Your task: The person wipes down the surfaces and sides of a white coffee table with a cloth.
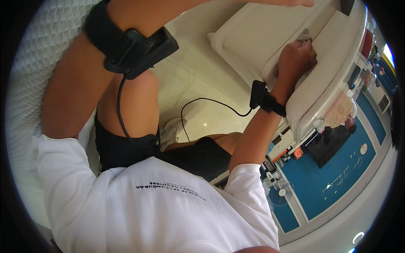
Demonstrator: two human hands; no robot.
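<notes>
My right hand [295, 58] is closed in a fist around a crumpled greyish cloth [304, 34]. Part of the cloth sticks out past the fingers. The fist rests against or close above a white piece of furniture [253, 34] with smooth, rounded panels. At the top edge, my left hand [284, 2] is mostly cut off. Only a strip of it shows above the same furniture, so whatever it holds is hidden. Each arm wears a black strap with a small black device, the left device [142, 52] and the right device [261, 96], both with cables attached.
A thin black cable [202, 98] loops over the pale tiled floor [190, 63]. White textured fabric [28, 95] lies along the left side. To the right, a white rounded tabletop edge [341, 72] bears small items. Further off are a person [330, 142] and a fan [281, 192].
</notes>
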